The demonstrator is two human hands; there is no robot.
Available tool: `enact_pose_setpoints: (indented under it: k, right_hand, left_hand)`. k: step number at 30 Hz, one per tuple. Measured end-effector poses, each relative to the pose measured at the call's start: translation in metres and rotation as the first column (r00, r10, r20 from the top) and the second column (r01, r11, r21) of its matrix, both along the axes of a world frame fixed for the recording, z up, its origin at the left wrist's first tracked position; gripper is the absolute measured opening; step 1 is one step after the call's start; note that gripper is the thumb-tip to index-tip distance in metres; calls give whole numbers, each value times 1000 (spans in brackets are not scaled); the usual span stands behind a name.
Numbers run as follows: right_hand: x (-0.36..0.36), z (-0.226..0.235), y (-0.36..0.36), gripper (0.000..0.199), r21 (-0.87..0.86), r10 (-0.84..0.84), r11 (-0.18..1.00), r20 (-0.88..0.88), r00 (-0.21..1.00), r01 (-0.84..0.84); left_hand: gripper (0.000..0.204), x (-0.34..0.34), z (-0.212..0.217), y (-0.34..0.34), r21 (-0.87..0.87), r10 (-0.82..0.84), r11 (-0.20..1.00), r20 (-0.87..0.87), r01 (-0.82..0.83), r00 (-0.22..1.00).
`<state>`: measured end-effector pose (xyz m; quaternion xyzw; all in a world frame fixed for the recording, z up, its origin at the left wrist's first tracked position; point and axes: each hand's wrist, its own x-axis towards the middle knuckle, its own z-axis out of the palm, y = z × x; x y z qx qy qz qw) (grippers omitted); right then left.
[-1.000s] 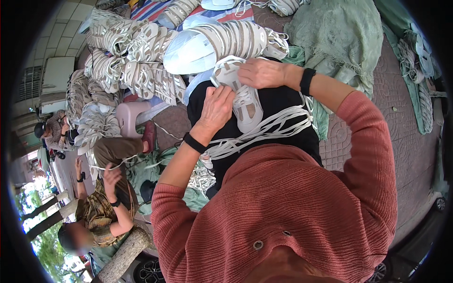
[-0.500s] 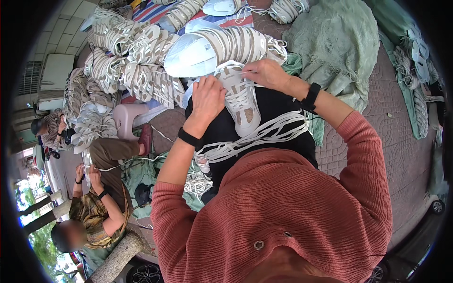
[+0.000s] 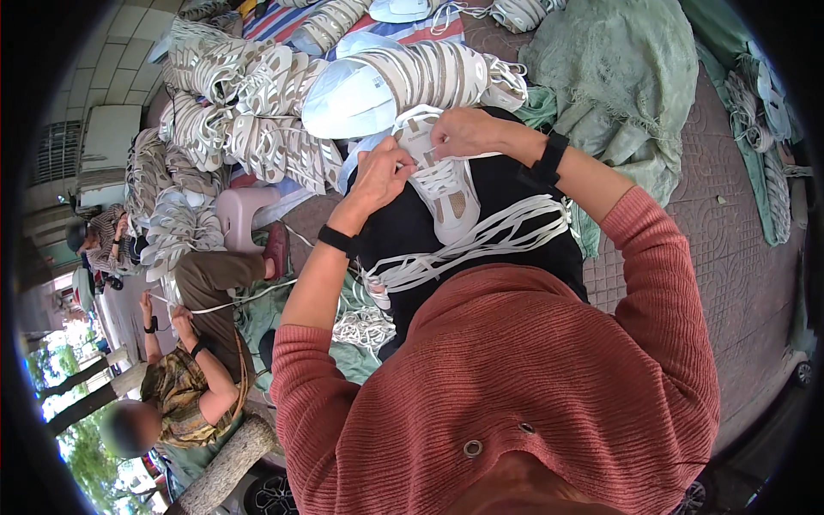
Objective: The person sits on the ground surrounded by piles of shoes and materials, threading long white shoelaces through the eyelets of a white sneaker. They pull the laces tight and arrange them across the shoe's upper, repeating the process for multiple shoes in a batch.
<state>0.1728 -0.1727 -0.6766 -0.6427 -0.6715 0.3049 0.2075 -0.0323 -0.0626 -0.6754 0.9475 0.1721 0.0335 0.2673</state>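
Head view shows the shoe (image 3: 448, 202) on the lap (image 3: 512, 180) toward twelve o'clock, lace (image 3: 440, 178) crossed low, upper rows seemingly unlaced, left hand (image 3: 379, 178) at its nine, right hand (image 3: 468, 133) at one, both closed, grips unclear.

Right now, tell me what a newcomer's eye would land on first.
Probably the red sweater, filling the lower middle. Next comes the beige-and-white shoe, its upper end between the left hand and right hand, with white laces across the lap below. Stacked shoes crowd the upper left.
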Motion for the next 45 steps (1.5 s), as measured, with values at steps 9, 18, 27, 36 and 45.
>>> enact_pose_setpoints:
  k: [9,18,27,36,45]
  right_hand:
    - [-6,-8,0,28,68,-22,998,81,996,16]
    - [-9,-7,-4,23,138,-25,990,100,995,11]
    - [-4,-12,-1,23,180,31,983,58,998,-41]
    - [-3,-9,-1,21,143,17,989,49,999,-24]
    - [-4,-10,-2,21,211,2,977,63,998,-15]
  left_hand:
    - [8,-2,-10,-1,-74,118,991,98,-111,988]
    - [6,-9,7,-3,50,50,997,121,-56,991]
    - [5,0,7,8,-94,26,995,-51,-31,998]
    - [5,5,10,7,-108,14,994,-42,-18,999]
    - [14,-6,17,3,40,-43,998,7,43,999]
